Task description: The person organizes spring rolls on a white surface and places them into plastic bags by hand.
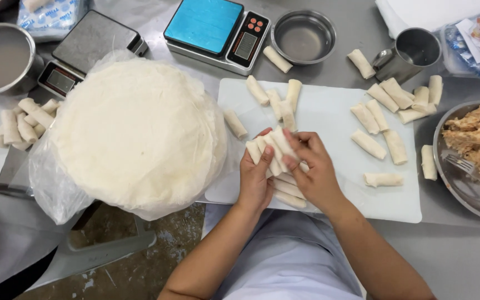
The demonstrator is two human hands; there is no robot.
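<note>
Both hands clamp one bundle of spring rolls (273,149) at frame centre: left hand (255,180) cupped beneath, right hand (313,173) pinching on top, above the white cutting board (329,111). Risk: uneven squeeze could split wrappers or drop a roll.

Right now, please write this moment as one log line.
left hand: holds small pale rolled wrappers | right hand: fingers on same rolls | under: white plastic cutting board
</note>
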